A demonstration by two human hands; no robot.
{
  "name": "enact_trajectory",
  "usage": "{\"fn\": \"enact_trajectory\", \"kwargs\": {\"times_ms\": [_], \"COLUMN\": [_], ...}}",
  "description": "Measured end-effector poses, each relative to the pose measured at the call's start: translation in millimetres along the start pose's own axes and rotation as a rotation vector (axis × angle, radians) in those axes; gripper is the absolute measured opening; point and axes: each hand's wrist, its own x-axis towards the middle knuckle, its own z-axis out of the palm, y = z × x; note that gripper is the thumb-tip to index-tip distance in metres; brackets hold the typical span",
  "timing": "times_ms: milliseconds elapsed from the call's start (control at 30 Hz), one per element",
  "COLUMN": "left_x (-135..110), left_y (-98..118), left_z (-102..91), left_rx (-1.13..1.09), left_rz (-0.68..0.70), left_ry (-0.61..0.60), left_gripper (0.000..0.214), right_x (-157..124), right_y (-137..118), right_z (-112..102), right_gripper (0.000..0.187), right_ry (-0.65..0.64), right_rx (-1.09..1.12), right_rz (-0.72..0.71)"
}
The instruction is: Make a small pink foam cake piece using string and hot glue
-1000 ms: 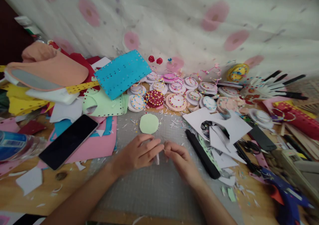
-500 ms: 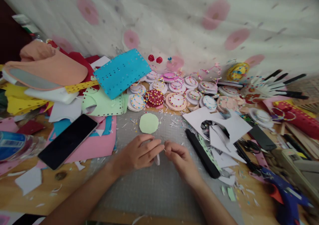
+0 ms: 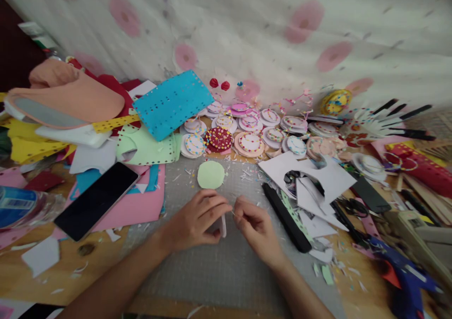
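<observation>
My left hand (image 3: 197, 217) is closed round a small white foam piece (image 3: 223, 225), whose pale edge shows under the fingers. Most of that piece is hidden by the hand. Close on its right, my right hand (image 3: 252, 224) pinches a thin, light, needle-like thing (image 3: 232, 212) that points toward the left fingertips. I cannot make out its exact kind. Just beyond the hands, a pale green foam disc (image 3: 211, 175) lies flat on the grey cutting mat (image 3: 212, 272).
Behind stand several small foam hats with beads (image 3: 249, 143). A phone (image 3: 97, 201), blue foam sheet (image 3: 173, 103) and bottle (image 3: 21, 207) lie left. On the right are a black cutter (image 3: 286, 217), white foam offcuts (image 3: 275, 168), scissors (image 3: 355, 208) and a blue glue gun (image 3: 402, 272).
The left fingers and thumb have shifted a little, and more of the white foam piece's edge shows. My right hand has barely moved, still pinching the thin thing.
</observation>
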Motion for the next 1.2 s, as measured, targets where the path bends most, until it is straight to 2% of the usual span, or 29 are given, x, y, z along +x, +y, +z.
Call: {"fn": "enact_trajectory", "kwargs": {"times_ms": [233, 367, 400, 500, 600, 667, 800, 900, 1067, 1200], "left_x": [-4.0, -6.8, -7.4, -8.6, -7.9, -6.3, -2.3, -1.4, -2.5, -1.6], "left_y": [-0.7, -3.6, -4.4, -7.1, -10.5, -11.5, -9.0, -7.1, -8.4, -8.2], "left_z": [3.8, 4.5, 5.1, 8.5, 12.0, 12.4, 9.8, 9.4, 10.8, 9.3], "left_rx": [-0.130, -0.218, -0.257, -0.498, -0.890, -1.120, -1.395, -1.503, -1.675, -1.708], "left_rz": [-0.090, -0.217, -0.269, -0.446, -0.525, -0.581, -0.726, -0.746, -0.771, -0.790], "left_ry": [0.010, 0.063, 0.090, 0.173, 0.256, 0.258, 0.171, 0.155, 0.111, 0.121], "left_gripper": [0.058, 0.062, 0.063, 0.063, 0.059, 0.065, 0.075, 0.071, 0.059, 0.061], "right_x": [-2.5, -4.4, -4.7, -5.8, -7.8, -9.4, -11.0, -9.9, -8.0, -9.1], "right_y": [4.3, 5.5, 5.5, 5.6, 7.1, 8.3, 8.3, 6.8, 8.9, 12.8], "right_z": [1.3, -0.6, -1.5, -3.6, -3.7, -3.1, -2.6, -3.4, -5.2, -5.1], "right_gripper": [0.027, 0.004, 0.007, 0.024, 0.031, 0.033, 0.032, 0.037, 0.052, 0.049], "right_ry": [0.004, 0.057, 0.083, 0.159, 0.250, 0.290, 0.229, 0.177, 0.121, 0.114], "right_rx": [-0.125, -0.187, -0.226, -0.331, -0.297, -0.256, -0.242, -0.296, -0.509, -0.584], "right_rz": [-0.097, -0.179, -0.201, -0.240, -0.282, -0.317, -0.343, -0.401, -0.588, -0.607]}}
